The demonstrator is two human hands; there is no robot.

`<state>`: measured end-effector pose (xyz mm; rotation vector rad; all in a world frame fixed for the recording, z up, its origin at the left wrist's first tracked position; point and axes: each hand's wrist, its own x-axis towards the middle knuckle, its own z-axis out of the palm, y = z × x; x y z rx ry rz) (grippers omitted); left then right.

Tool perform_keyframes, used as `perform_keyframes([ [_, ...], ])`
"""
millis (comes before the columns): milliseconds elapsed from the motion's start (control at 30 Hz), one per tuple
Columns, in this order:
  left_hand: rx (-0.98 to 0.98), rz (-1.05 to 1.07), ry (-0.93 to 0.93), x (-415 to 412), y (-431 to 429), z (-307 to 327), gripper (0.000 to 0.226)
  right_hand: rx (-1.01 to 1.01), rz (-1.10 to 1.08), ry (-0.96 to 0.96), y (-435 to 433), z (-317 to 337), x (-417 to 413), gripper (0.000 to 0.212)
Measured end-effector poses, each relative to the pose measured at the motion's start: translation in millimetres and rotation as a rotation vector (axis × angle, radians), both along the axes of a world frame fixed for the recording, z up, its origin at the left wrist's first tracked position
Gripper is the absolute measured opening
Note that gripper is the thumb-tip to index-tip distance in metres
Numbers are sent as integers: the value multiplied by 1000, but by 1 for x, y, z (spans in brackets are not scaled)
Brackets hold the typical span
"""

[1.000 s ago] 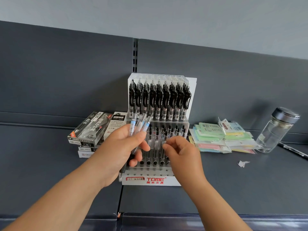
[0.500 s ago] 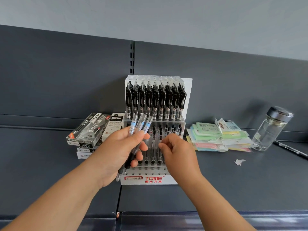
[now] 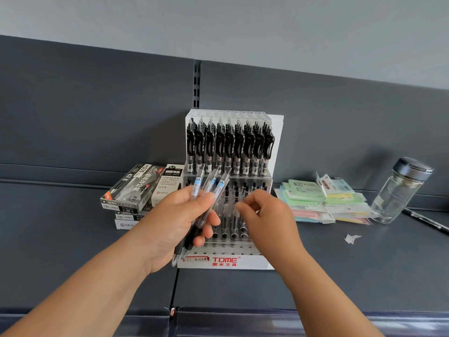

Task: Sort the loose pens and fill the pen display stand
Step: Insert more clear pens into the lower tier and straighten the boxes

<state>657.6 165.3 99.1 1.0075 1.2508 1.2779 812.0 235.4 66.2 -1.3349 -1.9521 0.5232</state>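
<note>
A white tiered pen display stand [image 3: 226, 261] stands on the dark shelf against the back panel. Its top tier is full of black-clipped pens [image 3: 230, 147], and several pens stand in the middle tier [image 3: 244, 188]. My left hand [image 3: 175, 222] grips a bundle of three clear pens with blue labels [image 3: 211, 183], fanned upward in front of the stand's left side. My right hand [image 3: 269, 220] hovers before the middle tier with its fingers curled and the fingertips close to the pen tops. Whether it pinches a pen is hidden.
Stacked pen boxes [image 3: 134, 188] lie left of the stand. Packs of coloured sticky notes [image 3: 320, 198] lie to its right, then a glass jar with a dark lid [image 3: 401, 190], a dark pen [image 3: 425, 221] and a paper scrap [image 3: 352, 238]. The shelf's front edge [image 3: 243, 312] runs below.
My right hand has lifted slightly and drifted left, toward the bundle. My left hand keeps hold of the three pens and has barely shifted.
</note>
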Motion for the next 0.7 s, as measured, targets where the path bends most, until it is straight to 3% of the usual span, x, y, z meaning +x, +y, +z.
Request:
perform_keyframes([
  [67,6,-11,-11,2,0,0,14,-34,27,215,-5,10,-1,17],
  [167,24,-35,-4,5,3,-1,18,-348,221,628,-14,25,-8,15],
  [233,39,-47,24,8,4,-2,18,-469,329,746,-17,27,-10,14],
  [333,44,-55,25,10,5,-2,19,-497,344,839,-16,31,-6,13],
  [433,25,5,17,6,8,-5,14,-324,224,824,-9,41,10,16],
  [567,42,114,180,2,12,-11,14,-23,95,624,1,46,26,20],
  [700,53,138,231,4,13,-14,15,66,71,485,2,35,23,21],
])
